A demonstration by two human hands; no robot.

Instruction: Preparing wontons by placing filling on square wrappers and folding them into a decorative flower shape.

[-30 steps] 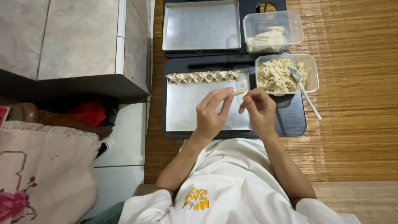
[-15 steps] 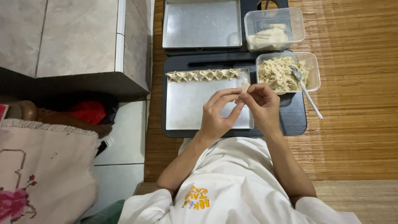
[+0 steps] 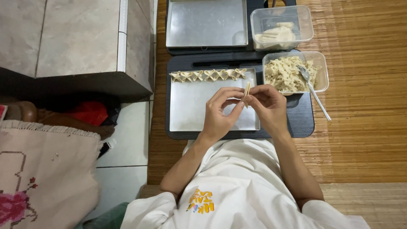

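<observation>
While pinched between both hands, dumpling wrapper (image 3: 246, 90) upright, long axis vertical; left hand (image 3: 220, 112) and right hand (image 3: 266, 106) closed narrow on it, above tray (image 3: 190, 110), equally near.

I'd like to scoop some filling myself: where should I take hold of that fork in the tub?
Grip the fork by its bare handle end, coming from the lower right. Its prongs lie in the filling, while the handle slants out over the tub's rim onto the mat.

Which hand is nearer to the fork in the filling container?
Right. The right hand is just left of and below the fork, beside the filling container. The left hand is farther left, over the metal tray. Both pinch the folded wrapper.
</observation>
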